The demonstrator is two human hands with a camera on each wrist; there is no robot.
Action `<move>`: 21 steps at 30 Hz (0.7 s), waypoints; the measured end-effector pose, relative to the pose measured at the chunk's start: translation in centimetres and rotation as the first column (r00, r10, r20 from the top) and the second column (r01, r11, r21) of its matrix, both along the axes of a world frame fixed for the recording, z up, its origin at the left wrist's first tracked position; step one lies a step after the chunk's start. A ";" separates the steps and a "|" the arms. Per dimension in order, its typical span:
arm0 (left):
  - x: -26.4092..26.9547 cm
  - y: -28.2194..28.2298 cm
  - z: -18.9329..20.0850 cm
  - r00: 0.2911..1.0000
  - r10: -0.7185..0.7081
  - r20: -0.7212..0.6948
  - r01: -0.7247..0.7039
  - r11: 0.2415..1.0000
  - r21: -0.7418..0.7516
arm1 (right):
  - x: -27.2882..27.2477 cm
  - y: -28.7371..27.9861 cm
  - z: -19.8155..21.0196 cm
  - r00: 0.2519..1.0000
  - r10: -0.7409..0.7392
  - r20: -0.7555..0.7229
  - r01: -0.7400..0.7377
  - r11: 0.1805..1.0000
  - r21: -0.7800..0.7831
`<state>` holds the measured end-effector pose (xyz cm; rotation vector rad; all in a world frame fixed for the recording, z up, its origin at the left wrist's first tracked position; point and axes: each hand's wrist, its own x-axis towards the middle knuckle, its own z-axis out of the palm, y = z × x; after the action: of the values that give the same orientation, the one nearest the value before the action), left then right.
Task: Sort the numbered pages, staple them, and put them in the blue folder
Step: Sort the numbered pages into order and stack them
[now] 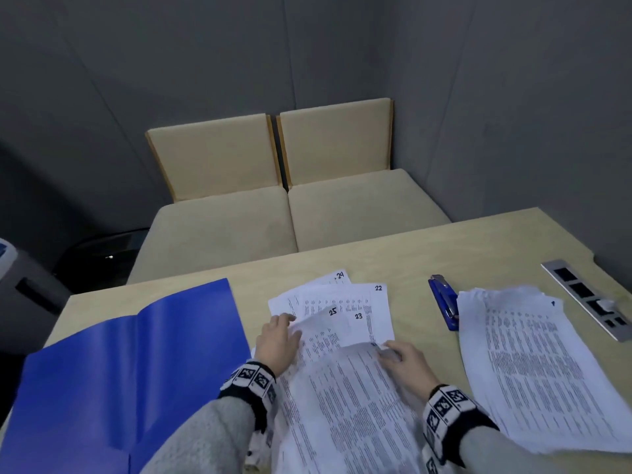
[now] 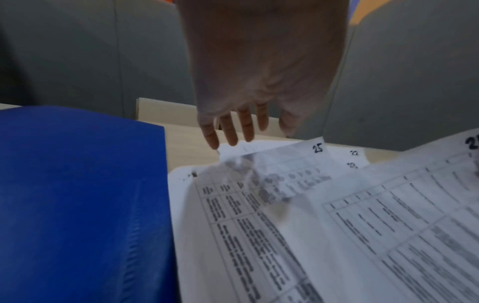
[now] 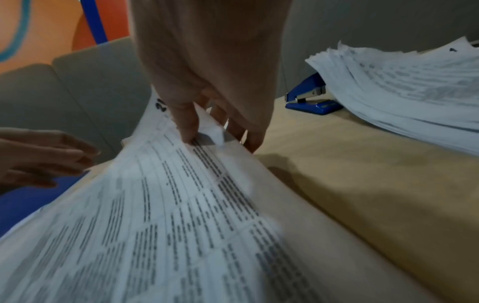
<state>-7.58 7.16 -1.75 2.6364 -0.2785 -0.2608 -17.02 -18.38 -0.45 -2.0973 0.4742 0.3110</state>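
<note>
An open blue folder [image 1: 136, 364] lies at the left of the table. Sheets numbered 24 [image 1: 337, 277], 22 [image 1: 372, 302] and 23 [image 1: 362, 328] lie fanned out in the middle. Page 25 [image 1: 328, 326] curls up above them. My left hand [image 1: 289, 325] has straight fingers [image 2: 233, 131] touching that page's [image 2: 285, 162] left corner. My right hand [image 1: 390, 352] pinches the far corner of the top printed sheet [image 1: 349, 388] of the near stack, thumb [image 3: 185, 123] on top and fingers beneath. That sheet's [image 3: 168, 205] number starts with 2; its second digit is hidden. The blue stapler [image 1: 443, 302] lies right of the fanned sheets.
A thick, ragged pile of printed pages [image 1: 533, 364] covers the right side, its edge overhanging the stapler [image 3: 311, 100]. A metal socket strip [image 1: 588, 299] is set into the table's far right. Two beige chairs [image 1: 273, 200] stand beyond the far edge.
</note>
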 end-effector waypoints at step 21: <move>9.3 -6.9 -2.6 0.830 0.413 -0.376 -0.537 0.775 -0.334 | 1.4 -1.3 -4.4 0.993 0.079 -0.093 -0.070 0.992 0.103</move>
<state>1.69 0.30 -4.33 2.0995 0.4005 -0.3499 -15.65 -19.68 -4.82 -2.0123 0.4291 0.4721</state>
